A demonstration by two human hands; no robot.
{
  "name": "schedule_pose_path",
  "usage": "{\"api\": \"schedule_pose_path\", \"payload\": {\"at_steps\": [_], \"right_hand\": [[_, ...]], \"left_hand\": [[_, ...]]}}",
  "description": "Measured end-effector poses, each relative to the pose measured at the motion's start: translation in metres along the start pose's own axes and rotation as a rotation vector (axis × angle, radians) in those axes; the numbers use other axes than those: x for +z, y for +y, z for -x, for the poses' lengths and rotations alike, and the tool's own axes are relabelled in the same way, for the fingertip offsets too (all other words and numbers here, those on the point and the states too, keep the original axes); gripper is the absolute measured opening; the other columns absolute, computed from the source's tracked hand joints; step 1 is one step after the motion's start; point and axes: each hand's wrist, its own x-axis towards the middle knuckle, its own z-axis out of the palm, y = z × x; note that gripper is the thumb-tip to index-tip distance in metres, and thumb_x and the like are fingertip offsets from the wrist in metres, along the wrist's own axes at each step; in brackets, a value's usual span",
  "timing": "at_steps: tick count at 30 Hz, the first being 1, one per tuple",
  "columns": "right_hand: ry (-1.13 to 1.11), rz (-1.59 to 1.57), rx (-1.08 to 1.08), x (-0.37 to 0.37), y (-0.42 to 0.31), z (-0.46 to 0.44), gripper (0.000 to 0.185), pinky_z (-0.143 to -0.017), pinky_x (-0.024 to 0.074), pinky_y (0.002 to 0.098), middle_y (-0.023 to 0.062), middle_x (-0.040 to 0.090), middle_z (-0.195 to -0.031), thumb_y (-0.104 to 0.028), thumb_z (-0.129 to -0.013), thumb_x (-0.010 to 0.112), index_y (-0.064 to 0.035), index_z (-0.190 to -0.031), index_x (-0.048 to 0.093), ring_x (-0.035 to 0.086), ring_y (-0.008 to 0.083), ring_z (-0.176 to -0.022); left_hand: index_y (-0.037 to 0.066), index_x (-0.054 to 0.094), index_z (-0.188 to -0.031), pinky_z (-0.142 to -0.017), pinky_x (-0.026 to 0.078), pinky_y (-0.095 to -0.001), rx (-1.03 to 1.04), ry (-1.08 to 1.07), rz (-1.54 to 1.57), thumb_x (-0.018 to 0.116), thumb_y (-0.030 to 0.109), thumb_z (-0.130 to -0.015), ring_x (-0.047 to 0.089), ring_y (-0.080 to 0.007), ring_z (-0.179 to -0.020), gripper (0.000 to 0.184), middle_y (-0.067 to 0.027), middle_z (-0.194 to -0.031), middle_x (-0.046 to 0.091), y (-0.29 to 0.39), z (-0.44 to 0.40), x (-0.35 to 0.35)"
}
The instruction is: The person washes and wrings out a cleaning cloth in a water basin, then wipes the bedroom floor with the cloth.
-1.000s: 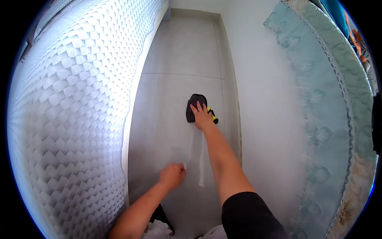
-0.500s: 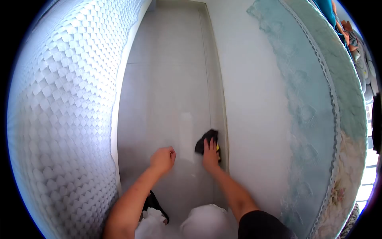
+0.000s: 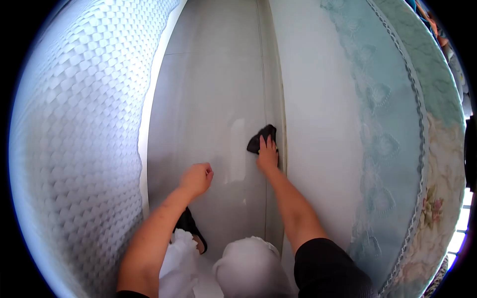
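On the grey tiled floor (image 3: 213,94), close to the foot of the right-hand white surface, lies a dark cloth (image 3: 256,142) with a little yellow showing at its edge. My right hand (image 3: 268,155) presses down on this cloth, fingers spread over it and the arm stretched forward. My left hand (image 3: 196,179) is curled into a loose fist above the floor, apart from the cloth, and nothing shows in it.
A white, scale-textured cover (image 3: 94,124) rises on the left. Along the right runs a white surface (image 3: 318,129) with teal lace trim (image 3: 380,144) and a braided edge. My knee (image 3: 251,263) and a black shoe (image 3: 191,226) are at the bottom.
My right hand and the cloth have moved forward along the right edge of the floor. My left hand is slightly farther up the view, still closed. The view has shifted a little.
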Motion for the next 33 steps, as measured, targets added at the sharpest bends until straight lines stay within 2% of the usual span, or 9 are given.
{"api": "schedule_pose_path", "payload": {"at_steps": [5,10,11,14,19,27,29,31,33], "right_hand": [[0.025,-0.110,0.185,0.056,0.004,0.134,0.082,-0.114,0.0285,0.0530,0.0149,0.014,-0.162,0.009,-0.085,0.056,-0.0177,-0.155,0.023,0.021,0.0389,-0.146],[-0.003,-0.286,-0.008,0.129,0.026,0.219,0.077,-0.114,0.0286,0.0527,0.0231,0.027,-0.155,0.009,-0.081,0.057,-0.0122,-0.151,0.034,0.031,0.0450,-0.137],[-0.056,-0.340,-0.064,0.130,0.024,0.218,0.076,-0.114,0.0284,0.0531,0.0259,0.030,-0.154,0.009,-0.080,0.056,-0.0112,-0.150,0.036,0.032,0.0471,-0.136],[0.372,-0.344,-0.153,0.120,0.041,0.172,0.076,-0.113,0.0283,0.0548,0.0262,0.033,-0.152,0.011,-0.078,0.055,-0.0103,-0.149,0.037,0.033,0.0474,-0.134],[0.343,-0.246,-0.143,0.083,0.027,0.079,0.067,-0.105,0.0330,0.0591,0.0109,0.037,-0.153,-0.011,-0.079,0.063,-0.0189,-0.143,0.045,0.039,0.0394,-0.130],[0.011,-0.314,-0.714,0.136,0.026,0.199,0.062,-0.099,0.0384,0.0533,0.0101,0.048,-0.145,0.001,-0.073,0.059,-0.0199,-0.131,0.057,0.046,0.0372,-0.124],[0.377,-0.401,-0.737,0.111,0.022,0.134,0.065,-0.101,0.0380,0.0477,0.0121,0.059,-0.131,0.006,-0.069,0.054,-0.0158,-0.130,0.058,0.052,0.0405,-0.114],[0.600,-0.368,-0.359,0.086,-0.002,0.077,0.060,-0.104,0.0359,0.0497,0.0147,0.054,-0.137,0.003,-0.074,0.056,-0.0132,-0.131,0.056,0.047,0.0417,-0.120],[0.494,-0.308,-0.385,0.078,-0.028,0.067,0.062,-0.102,0.0369,0.0517,0.0146,0.051,-0.141,0.001,-0.075,0.059,-0.0178,-0.134,0.054,0.045,0.0411,-0.122]], "left_hand": [[0.011,0.067,-0.091,-0.072,0.052,-0.0459,-0.088,-0.016,-0.059,0.062,0.022,-0.090,0.066,-0.0340,-0.085,0.012,-0.0115,-0.087,0.070,0.027,0.079,-0.048],[0.011,0.068,-0.092,-0.071,0.053,-0.0449,0.013,-0.010,-0.093,0.063,0.022,-0.089,0.067,-0.0328,-0.084,0.012,-0.0101,-0.085,0.071,0.027,0.111,-0.029],[0.011,0.068,-0.092,-0.072,0.053,-0.0447,0.060,0.001,-0.115,0.063,0.022,-0.089,0.067,-0.0324,-0.084,0.012,-0.0098,-0.086,0.071,0.025,0.107,-0.025],[0.011,0.068,-0.093,-0.072,0.053,-0.0442,0.022,-0.031,0.005,0.062,0.022,-0.090,0.067,-0.0322,-0.083,0.013,-0.0103,-0.085,0.071,0.035,0.109,-0.007],[0.005,0.068,-0.095,-0.069,0.052,-0.0409,0.059,-0.030,0.022,0.062,0.020,-0.091,0.067,-0.0290,-0.076,0.016,-0.0099,-0.083,0.070,-0.013,0.092,0.051],[0.010,0.068,-0.095,-0.074,0.053,-0.0433,-0.035,-0.111,0.090,0.061,0.024,-0.091,0.067,-0.0302,-0.086,0.016,-0.0098,-0.089,0.071,-0.060,0.096,0.057],[0.010,0.068,-0.095,-0.074,0.053,-0.0433,-0.048,-0.082,0.103,0.061,0.024,-0.091,0.067,-0.0305,-0.085,0.016,-0.0104,-0.088,0.071,-0.065,0.098,0.052],[0.009,0.068,-0.094,-0.074,0.052,-0.0433,-0.087,-0.043,0.108,0.061,0.023,-0.091,0.067,-0.0306,-0.086,0.016,-0.0107,-0.089,0.071,-0.065,0.093,0.049],[0.009,0.068,-0.095,-0.074,0.052,-0.0434,-0.106,-0.028,0.101,0.061,0.023,-0.091,0.067,-0.0310,-0.086,0.016,-0.0110,-0.090,0.071,-0.071,0.094,0.051]]}}
